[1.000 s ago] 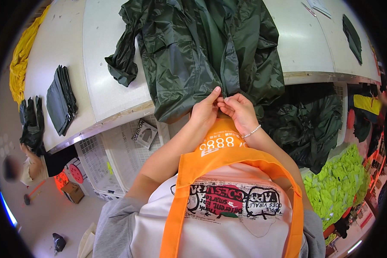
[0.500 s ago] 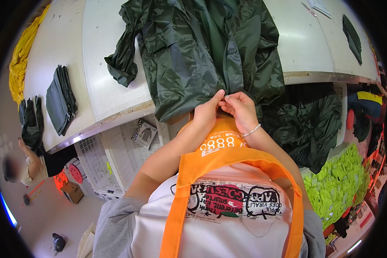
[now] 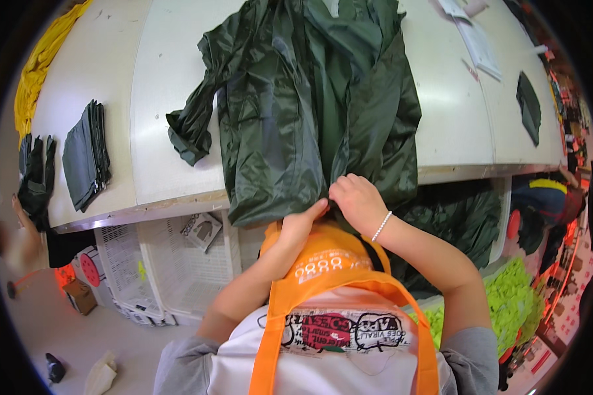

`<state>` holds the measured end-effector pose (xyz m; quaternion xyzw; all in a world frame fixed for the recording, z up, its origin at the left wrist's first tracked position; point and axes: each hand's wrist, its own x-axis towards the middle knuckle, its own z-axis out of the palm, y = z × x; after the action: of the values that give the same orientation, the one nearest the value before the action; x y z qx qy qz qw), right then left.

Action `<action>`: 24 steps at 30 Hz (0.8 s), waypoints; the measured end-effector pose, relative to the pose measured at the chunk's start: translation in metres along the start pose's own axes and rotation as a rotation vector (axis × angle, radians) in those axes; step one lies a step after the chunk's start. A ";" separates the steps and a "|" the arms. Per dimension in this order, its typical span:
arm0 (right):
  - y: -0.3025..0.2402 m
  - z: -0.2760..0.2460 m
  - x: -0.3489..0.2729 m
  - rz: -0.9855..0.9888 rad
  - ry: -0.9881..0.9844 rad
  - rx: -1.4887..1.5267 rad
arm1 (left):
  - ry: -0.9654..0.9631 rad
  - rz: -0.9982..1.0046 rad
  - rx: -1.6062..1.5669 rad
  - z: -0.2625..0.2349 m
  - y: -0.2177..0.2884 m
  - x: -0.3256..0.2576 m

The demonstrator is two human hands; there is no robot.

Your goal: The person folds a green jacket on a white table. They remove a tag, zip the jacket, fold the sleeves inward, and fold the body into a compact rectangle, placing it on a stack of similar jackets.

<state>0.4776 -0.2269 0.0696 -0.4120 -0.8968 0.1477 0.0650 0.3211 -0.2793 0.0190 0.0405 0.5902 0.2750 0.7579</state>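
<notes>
A dark green rain jacket (image 3: 263,131) lies front up on the white table, its hem hanging over the near edge. My left hand (image 3: 301,222) is closed on the bottom of the front opening, thumb stretched along the fabric. Just right of it and slightly higher, my right hand (image 3: 359,203) pinches the other front edge near the zip's lower end. Its back faces up, and a beaded bracelet circles the wrist. The zip parts between my fingers are hidden.
Folded dark green pieces (image 3: 87,158) lie on the table (image 3: 171,79) at left, another (image 3: 528,108) at right. White crates (image 3: 191,270) stand underneath; dark green fabric (image 3: 458,217) and lime garments (image 3: 514,299) sit at right. A blurred person (image 3: 29,234) is at far left.
My right hand has turned back-up and shifted slightly above my left, its elbow swung outward. The jacket's front edges lie closer together near the hem. The whole view has shifted.
</notes>
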 end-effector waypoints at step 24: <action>0.305 -0.017 0.024 0.908 -0.082 0.795 | 0.679 0.250 0.348 -0.088 0.043 -0.039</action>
<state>0.6853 -0.0173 -0.0119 -0.6919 -0.5090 0.5001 0.1099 0.2183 -0.2841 0.0429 0.1464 0.8353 0.2588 0.4625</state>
